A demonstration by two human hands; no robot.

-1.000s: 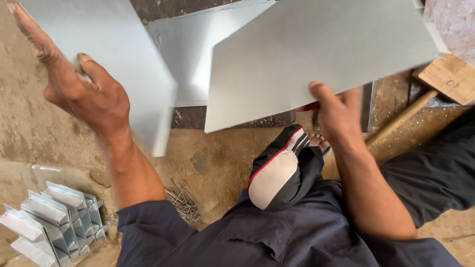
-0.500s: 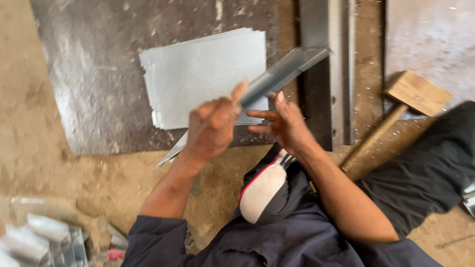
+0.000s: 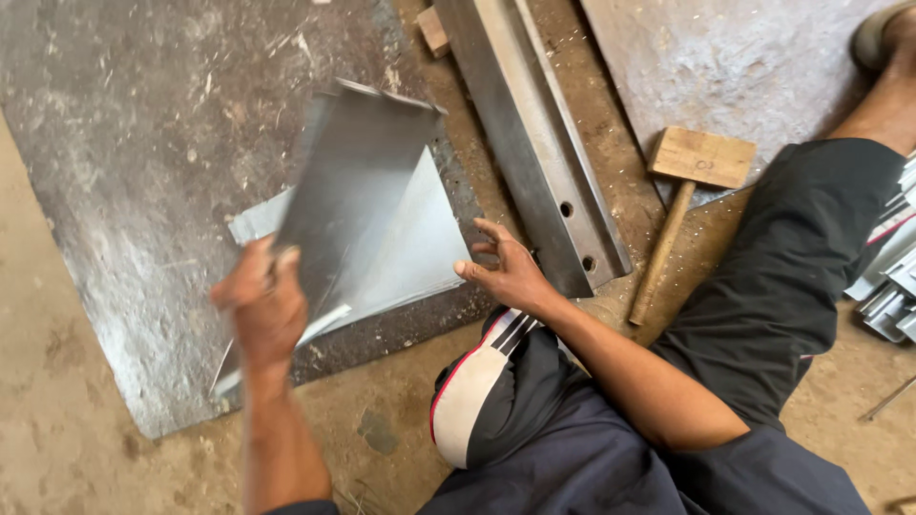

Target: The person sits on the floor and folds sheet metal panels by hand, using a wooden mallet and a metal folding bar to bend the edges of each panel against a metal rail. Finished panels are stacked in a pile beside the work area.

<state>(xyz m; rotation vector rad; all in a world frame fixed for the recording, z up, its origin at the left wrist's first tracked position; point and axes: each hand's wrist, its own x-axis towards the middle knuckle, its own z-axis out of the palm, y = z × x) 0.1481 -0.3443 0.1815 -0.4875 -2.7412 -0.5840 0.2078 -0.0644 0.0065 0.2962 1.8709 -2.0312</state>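
Observation:
My left hand (image 3: 262, 310) grips a thin grey metal sheet (image 3: 353, 181) by its near edge and holds it tilted above a second flat sheet (image 3: 420, 243) that lies on a large dark steel plate (image 3: 124, 172) on the ground. The held sheet is blurred from motion. My right hand (image 3: 506, 272) hovers with fingers spread just right of the sheets, touching nothing. I sit on the dirt floor in dark clothes, with one shoe (image 3: 472, 401) below my right hand.
A long steel bar with holes (image 3: 530, 133) runs up from beside my right hand. A wooden mallet (image 3: 682, 195) lies to its right, partly on another steel plate (image 3: 725, 57). Folded metal pieces (image 3: 892, 286) sit at the right edge.
My right hand has let go of the sheet and drawn back with fingers spread. My left hand alone now holds the sheet, swung lower and to the left over the flat sheet.

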